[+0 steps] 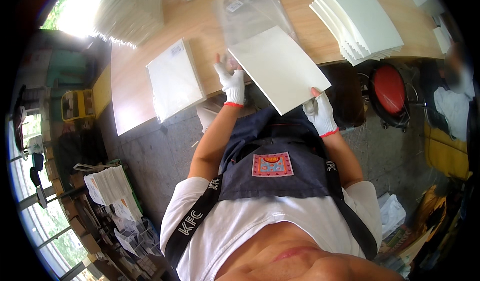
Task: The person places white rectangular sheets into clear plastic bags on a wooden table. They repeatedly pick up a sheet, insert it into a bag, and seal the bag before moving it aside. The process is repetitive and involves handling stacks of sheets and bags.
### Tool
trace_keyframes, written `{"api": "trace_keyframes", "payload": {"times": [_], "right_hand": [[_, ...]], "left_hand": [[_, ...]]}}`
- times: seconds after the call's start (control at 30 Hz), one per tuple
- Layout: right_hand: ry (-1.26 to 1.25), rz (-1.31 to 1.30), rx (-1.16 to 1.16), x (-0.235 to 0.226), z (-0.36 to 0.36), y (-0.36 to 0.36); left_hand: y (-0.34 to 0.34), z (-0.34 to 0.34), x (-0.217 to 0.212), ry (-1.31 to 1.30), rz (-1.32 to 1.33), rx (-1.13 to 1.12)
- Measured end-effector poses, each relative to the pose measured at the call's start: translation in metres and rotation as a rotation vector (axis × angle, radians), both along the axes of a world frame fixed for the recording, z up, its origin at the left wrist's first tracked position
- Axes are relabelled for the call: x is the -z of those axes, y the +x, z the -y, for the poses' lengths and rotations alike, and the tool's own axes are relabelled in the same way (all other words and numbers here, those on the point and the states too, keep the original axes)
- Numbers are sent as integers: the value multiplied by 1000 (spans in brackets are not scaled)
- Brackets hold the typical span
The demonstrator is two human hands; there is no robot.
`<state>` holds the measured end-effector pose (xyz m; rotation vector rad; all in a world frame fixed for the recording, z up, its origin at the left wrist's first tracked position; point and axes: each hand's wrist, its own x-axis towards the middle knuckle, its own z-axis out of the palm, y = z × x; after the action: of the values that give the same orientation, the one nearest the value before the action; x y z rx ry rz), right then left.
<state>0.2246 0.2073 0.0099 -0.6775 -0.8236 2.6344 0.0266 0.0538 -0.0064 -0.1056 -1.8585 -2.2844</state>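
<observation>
The board (280,73) is plain off-white, the packet (175,83) a cooler white, and the stack (362,18) white with a faint green tinge. The tabletop (131,76) is pale tan with fine wood grain. Both the left glove (233,86) and the right glove (320,113) are white — each cuff banded orange-red. The apron (242,181) is dark navy, its patch (272,164) pink-bordered around light blue; the shirt (280,212) is white — the stool (388,89) red, rimmed black.
</observation>
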Motion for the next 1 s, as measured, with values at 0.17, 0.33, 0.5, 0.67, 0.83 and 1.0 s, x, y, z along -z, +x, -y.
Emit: {"api": "trace_keyframes", "payload": {"times": [0.17, 0.33, 0.5, 0.67, 0.83, 1.0], "right_hand": [[86, -43, -142, -5, -19, -18], [48, 190, -123, -6, -8, -27], [-383, -176, 73, 54, 17, -36], [-263, 153, -198, 11, 52, -41], [1115, 241, -641, -21, 53, -59], [2002, 85, -624, -1, 69, -91]], "left_hand": [[3, 17, 3, -147, 485, 447], [58, 33, 0, -397, 345, 673], [75, 48, 24, -166, 686, 772], [54, 59, 29, -169, 742, 765], [52, 74, -2, -319, 748, 683], [50, 80, 10, -214, 778, 674]]}}
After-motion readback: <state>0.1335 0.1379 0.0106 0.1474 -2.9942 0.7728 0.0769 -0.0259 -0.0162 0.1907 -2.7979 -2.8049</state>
